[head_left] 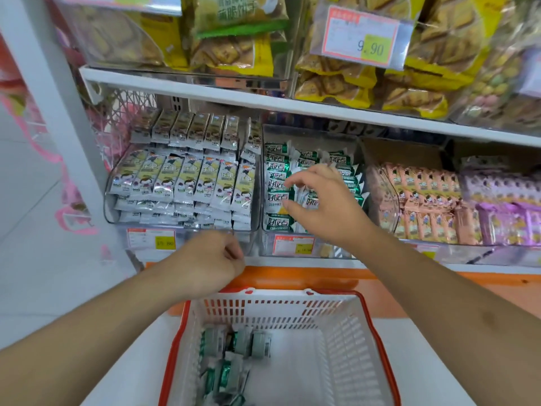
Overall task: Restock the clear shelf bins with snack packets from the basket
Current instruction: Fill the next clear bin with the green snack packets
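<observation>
Right grip (317, 200) open over green packets (278, 197) in bin (358, 159); left grip (215, 259) curled empty above basket (380, 341).

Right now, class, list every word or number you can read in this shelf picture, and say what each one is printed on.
"9.90": yellow patch of the upper price tag.
"好吃点": green and white packets in the clear bin beside the right hand.
Large characters on the top green bag: blurred, not surely readable.
Lower price tags: too blurred.
Cartoon packets and basket packets: print unreadable.
</observation>
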Demonstrator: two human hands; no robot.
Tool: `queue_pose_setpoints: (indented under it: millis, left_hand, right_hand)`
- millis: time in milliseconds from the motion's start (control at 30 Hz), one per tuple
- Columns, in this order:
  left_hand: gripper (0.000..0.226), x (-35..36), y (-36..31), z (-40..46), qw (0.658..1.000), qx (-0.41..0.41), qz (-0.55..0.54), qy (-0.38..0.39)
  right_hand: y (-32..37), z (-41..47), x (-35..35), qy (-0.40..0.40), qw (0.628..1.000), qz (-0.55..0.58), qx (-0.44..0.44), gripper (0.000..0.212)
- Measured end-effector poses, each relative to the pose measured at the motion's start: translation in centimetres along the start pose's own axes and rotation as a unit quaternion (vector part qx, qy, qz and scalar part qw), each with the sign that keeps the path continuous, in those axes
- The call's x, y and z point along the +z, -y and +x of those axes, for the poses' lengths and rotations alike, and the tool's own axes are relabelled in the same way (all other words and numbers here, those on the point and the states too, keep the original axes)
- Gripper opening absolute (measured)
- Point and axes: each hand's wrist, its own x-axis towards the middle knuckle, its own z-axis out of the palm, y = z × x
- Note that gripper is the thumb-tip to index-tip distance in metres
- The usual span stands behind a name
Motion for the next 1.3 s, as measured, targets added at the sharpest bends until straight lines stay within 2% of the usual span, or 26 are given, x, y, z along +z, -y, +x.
queue_pose_setpoints:
  millis: [67,133,233,300,367,433,533,633,733,867,1000,1067,1167,1233,1300]
  left_hand:
    - [0.006,0.6,0.9,-0.2,1.0,-0.013,0.014,0.007]
    - [0.008,1.8,2.7,-0.3,0.999,-0.024,0.047,0.014]
    - [0.02,4.6,6.6,-0.2,0.99,-0.047,0.134,0.02]
    - [0.045,6.7,9.3,0.1,0.983,-0.079,0.167,0.006]
    - [0.07,8.8,11.7,0.3,0.974,-0.163,0.155,0.001]
    - [0.081,11.2,14.1,0.5,0.969,-0.217,0.122,0.016]
    - [0.074,14.0,16.2,0.3,0.976,-0.211,0.06,-0.015]
    - [0.076,15.4,16.9,0.0,0.975,-0.191,0.089,-0.075]
    - [0.078,16.0,17.0,0.1,0.974,-0.182,0.087,-0.101]
    - [0.083,16.4,17.4,0.3,0.971,-0.182,0.106,-0.113]
    - [0.084,16.6,17.4,0.3,0.971,-0.186,0.099,-0.117]
    - [0.082,16.4,17.2,0.3,0.972,-0.187,0.09,-0.114]
    - [0.08,15.8,16.8,0.2,0.975,-0.19,0.071,-0.091]
    - [0.083,15.1,16.6,0.2,0.978,-0.194,0.055,-0.057]
    - [0.089,14.2,16.0,-0.1,0.976,-0.215,0.033,-0.011]
  right_hand:
    - [1.4,-2.6,0.2,-0.011,0.999,0.027,-0.03,0.011]
    - [3.0,-5.6,1.3,0.039,0.996,0.062,-0.042,0.007]
    - [4.0,-9.8,5.2,0.229,0.972,0.0,-0.052,0.009]
    - [3.3,-12.2,9.0,0.363,0.924,-0.105,-0.059,0.006]
    - [1.6,-14.1,13.0,0.464,0.871,-0.162,0.011,0.03]
    - [-0.6,-15.7,16.9,0.512,0.84,-0.149,0.1,0.057]
    - [-3.9,-17.6,22.6,0.491,0.841,-0.103,0.202,0.072]
    - [-6.1,-19.7,27.4,0.447,0.848,-0.077,0.274,0.073]
    - [-7.3,-21.4,30.1,0.421,0.854,-0.079,0.296,0.072]
    - [-7.6,-22.8,31.3,0.382,0.866,-0.127,0.296,0.056]
    - [-8.5,-22.9,30.4,0.376,0.851,-0.154,0.333,0.065]
    - [-9.0,-22.2,29.4,0.365,0.846,-0.053,0.385,0.073]
    - [-8.0,-19.3,25.6,0.367,0.803,0.142,0.448,0.092]
    - [-6.4,-17.0,22.3,0.384,0.786,0.202,0.44,0.085]
    - [-4.8,-14.8,18.7,0.398,0.802,0.214,0.392,0.067]
